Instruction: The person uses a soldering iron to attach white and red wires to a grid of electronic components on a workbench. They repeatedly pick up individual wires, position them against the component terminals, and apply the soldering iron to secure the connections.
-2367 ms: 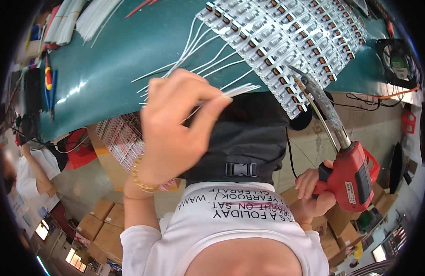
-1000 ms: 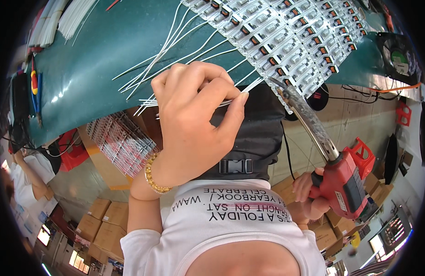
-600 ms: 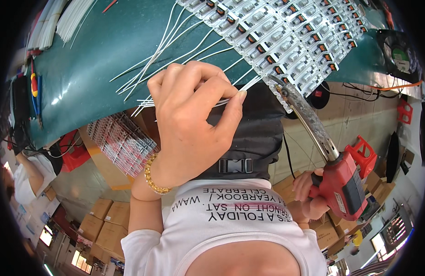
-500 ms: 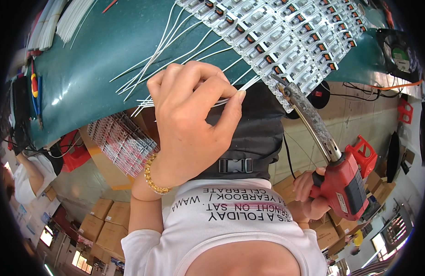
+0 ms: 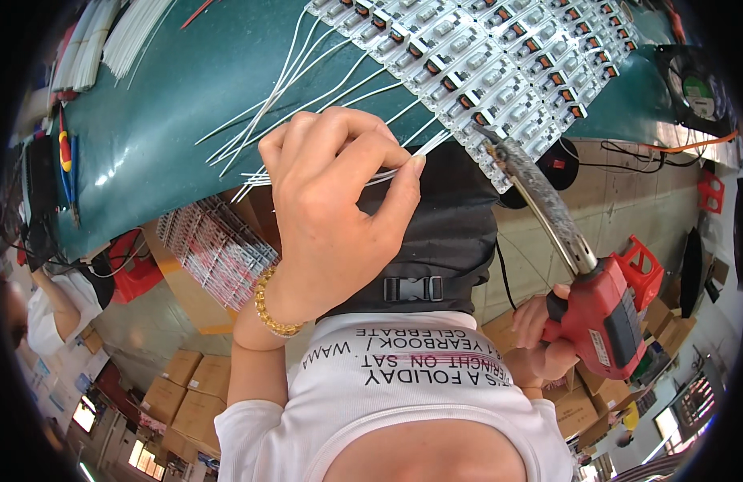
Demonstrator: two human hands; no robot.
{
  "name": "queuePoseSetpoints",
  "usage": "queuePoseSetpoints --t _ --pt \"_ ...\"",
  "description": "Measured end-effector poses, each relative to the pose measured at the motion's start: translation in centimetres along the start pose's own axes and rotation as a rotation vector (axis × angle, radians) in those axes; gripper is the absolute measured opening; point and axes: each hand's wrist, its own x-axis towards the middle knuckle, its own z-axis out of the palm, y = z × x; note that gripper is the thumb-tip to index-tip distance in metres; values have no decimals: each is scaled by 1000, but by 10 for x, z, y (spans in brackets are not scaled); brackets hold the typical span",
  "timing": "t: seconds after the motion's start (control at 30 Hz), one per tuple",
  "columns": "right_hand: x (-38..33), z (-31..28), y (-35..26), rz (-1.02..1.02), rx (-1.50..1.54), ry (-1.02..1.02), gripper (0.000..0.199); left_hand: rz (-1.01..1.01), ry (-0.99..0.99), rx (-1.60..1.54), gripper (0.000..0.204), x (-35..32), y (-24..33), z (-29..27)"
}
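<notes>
My left hand (image 5: 335, 213) is closed in a pinch on a bundle of thin white wires (image 5: 379, 177), thumb and forefinger near the wires' right ends. More white wires (image 5: 299, 72) fan out from the left edge of a panel of small white circuit modules (image 5: 488, 76) with orange and black parts. My right hand (image 5: 544, 337) grips a red soldering gun (image 5: 600, 325) by its handle. Its long metal barrel points up and left, and the dark tip is over the panel's lower left edge. Whether the tip touches a module I cannot tell.
The panel lies on a green work mat (image 5: 170, 120). Bundles of white sticks (image 5: 138, 36) and a red-yellow-handled tool (image 5: 64, 149) lie at left. A black fan (image 5: 693, 92) stands at far right. Below the bench is a box with more panels (image 5: 219, 253); a red stool (image 5: 640, 273) stands right.
The soldering gun's tip and the panel's near edge appear slightly higher and further left in the view. Both hands keep nearly the same pose and hold.
</notes>
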Motion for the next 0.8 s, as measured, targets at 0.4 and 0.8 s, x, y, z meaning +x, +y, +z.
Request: queuePoseSetpoints --t 0.4,0.8 --pt "8 10 -7 28 -60 29 83 12 20 -8 7 -3 -2 -1" --pt "-16 -21 2 0 46 -55 80 -12 67 -172 12 -7 8 15"
